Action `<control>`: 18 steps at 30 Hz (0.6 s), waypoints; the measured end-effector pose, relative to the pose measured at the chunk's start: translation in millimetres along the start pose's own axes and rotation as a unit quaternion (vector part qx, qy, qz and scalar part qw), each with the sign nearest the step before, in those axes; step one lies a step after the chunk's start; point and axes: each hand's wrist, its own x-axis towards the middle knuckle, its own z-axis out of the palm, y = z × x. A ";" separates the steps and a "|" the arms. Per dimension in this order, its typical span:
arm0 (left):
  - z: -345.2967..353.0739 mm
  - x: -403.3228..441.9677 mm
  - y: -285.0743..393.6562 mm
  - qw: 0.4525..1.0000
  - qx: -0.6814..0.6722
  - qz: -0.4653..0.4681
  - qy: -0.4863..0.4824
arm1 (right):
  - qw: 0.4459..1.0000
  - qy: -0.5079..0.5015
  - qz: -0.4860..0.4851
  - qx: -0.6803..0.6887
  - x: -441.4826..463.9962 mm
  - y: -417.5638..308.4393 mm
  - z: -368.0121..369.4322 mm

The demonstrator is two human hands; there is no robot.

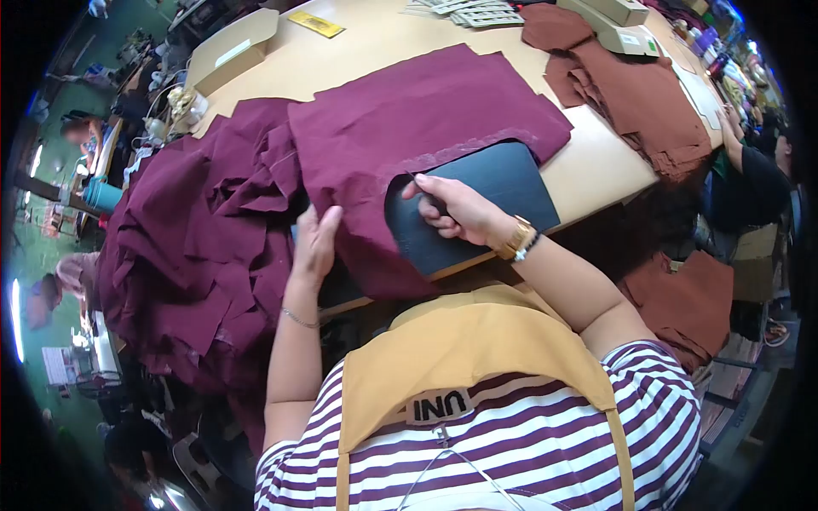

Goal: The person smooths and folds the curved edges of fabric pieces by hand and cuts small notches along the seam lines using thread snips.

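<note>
A maroon fabric piece (383,111) lies flat across the table, its near side hanging toward my body. Whitish marks run along its curved edge, and a dark blue-grey board (503,192) shows beneath. Over that board, my right hand (456,209) is closed with its index finger pointing forward. A small dark thing shows by the fingertips, too little visible to name. My left hand (317,243) is upright at the fabric's left edge, thumb apart from the fingers. Left of it, a heap of loose maroon cloth (196,230) hangs off the table.
A stack of rust-brown cloth pieces (639,102) lies on the right of the table (388,30), with more brown cloth (682,298) below. An open cardboard box (234,55), a yellow packet (316,24) and stacked printed strips (469,12) sit at the back. Another person's arm shows at right.
</note>
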 end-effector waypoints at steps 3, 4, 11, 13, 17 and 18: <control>-32.1 32.1 0.1 0.905 0.346 0.247 0.003 | 0.990 0.068 -0.072 -0.096 -35.1 -13.8 -19.1; -47.3 47.0 -14.2 0.889 0.409 0.207 0.009 | 0.964 0.121 -0.134 -0.193 -41.3 -16.2 -31.4; -113.5 114.9 -29.0 0.871 0.242 0.127 0.409 | 0.789 0.428 -0.245 -0.367 -78.1 -43.4 -184.9; -62.0 115.8 16.1 0.865 0.329 0.228 0.304 | 0.807 0.437 -0.201 -0.343 -82.8 -46.3 -201.0; 9.3 117.8 -4.5 0.852 0.464 0.227 -0.079 | 0.867 0.376 -0.120 -0.305 -71.5 -53.8 -216.0; 17.3 111.7 -10.1 0.875 0.450 0.137 -0.113 | 0.877 0.356 -0.057 -0.318 -73.2 -65.8 -206.7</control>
